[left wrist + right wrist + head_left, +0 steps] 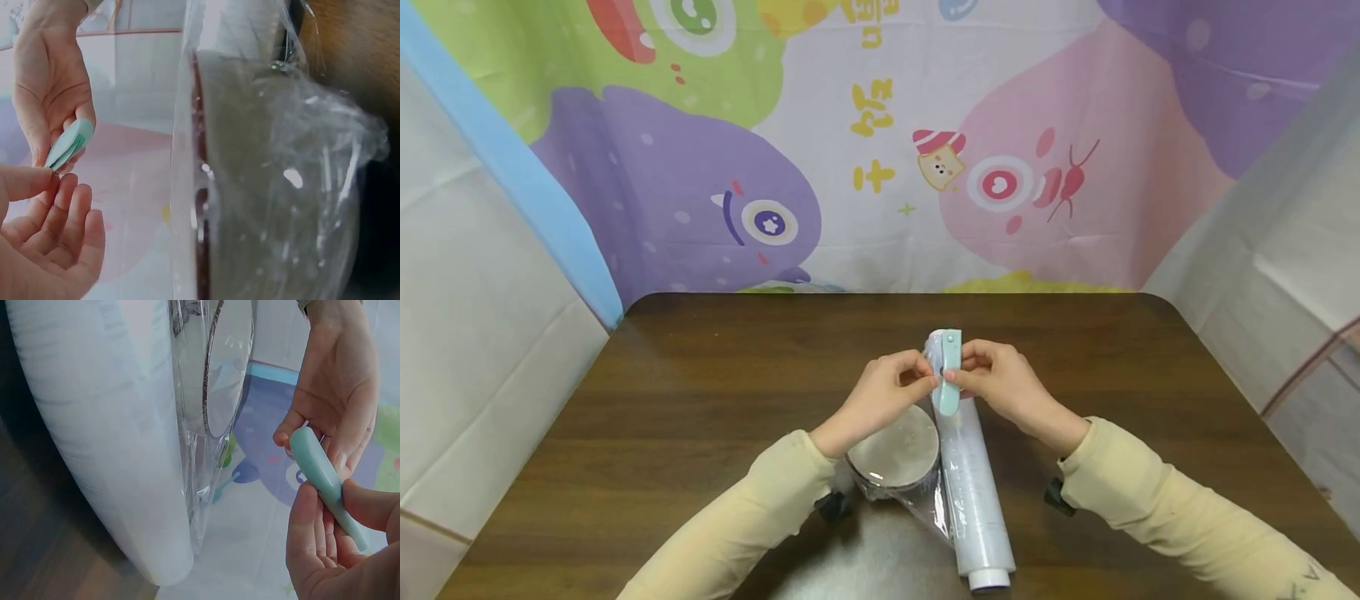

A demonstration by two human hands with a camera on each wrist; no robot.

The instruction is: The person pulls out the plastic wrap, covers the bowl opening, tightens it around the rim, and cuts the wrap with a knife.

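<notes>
A mint-green folding knife (951, 392), folded, with a rivet at one end, is held upright between both hands above the far end of the cling film roll (976, 492). My right hand (1011, 390) grips its handle between thumb and fingers. From the other side my left hand (883, 387) pinches the knife's slotted edge with thumb and index finger; its other fingers (94, 240) are loosely curled. The blade is hardly visible. Below the left hand stands a round bowl (895, 450), with clear film stretched over it and joined to the roll.
The roll lies lengthwise on the dark wooden table (700, 408), close against the bowl's right side. Loose film (928, 504) hangs between the two. Behind the table is a printed cartoon curtain (880, 233).
</notes>
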